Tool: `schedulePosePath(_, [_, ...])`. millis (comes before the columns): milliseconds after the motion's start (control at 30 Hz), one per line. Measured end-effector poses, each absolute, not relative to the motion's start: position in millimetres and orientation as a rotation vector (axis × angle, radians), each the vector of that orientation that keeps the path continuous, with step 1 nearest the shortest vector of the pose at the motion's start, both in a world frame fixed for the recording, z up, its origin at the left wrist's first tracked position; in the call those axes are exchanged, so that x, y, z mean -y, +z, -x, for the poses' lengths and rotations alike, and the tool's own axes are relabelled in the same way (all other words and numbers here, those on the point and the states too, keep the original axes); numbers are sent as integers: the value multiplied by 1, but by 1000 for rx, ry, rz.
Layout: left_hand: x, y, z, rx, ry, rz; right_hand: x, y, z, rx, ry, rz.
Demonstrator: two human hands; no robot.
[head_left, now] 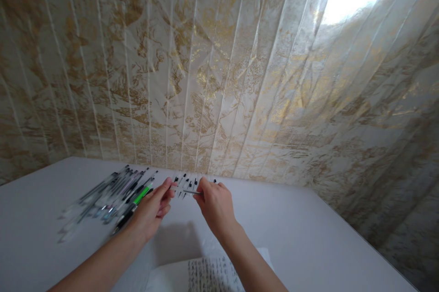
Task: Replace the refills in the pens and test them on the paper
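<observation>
My left hand and my right hand meet over a white table, both pinched on one thin pen held level between them. The left fingertips hold its left end, the right fingertips its right end. Just behind the hands lie several small clear pen caps with dark tips. To the left lies a heap of several clear-bodied pens, one with a green grip.
A sheet of handwritten paper lies at the near edge between my forearms. A cream and gold patterned curtain hangs right behind the table. Bright light comes in at the upper right.
</observation>
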State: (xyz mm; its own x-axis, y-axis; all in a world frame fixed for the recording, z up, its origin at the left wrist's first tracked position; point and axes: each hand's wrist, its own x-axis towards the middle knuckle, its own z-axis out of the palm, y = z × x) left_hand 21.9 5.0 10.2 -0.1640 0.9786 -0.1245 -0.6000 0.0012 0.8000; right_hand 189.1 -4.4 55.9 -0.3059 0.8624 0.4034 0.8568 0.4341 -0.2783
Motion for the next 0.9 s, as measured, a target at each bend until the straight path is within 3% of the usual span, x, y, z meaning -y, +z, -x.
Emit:
schedulePosePath(367, [0, 17, -28, -838, 1405, -452, 10, 77, -204, 2326, -301, 1376])
schedulePosePath(600, [8, 18, -38, -811, 1276, -554, 9, 83, -207, 2386, -333, 1368])
schedulePosePath(733, [1, 8, -31, -816, 1395, -535, 6, 88, -218, 2366, -306, 1388])
schedulePosePath(900, [-11, 6, -13, -813, 1663, -497, -19, 81, -256, 2191, -21, 1902])
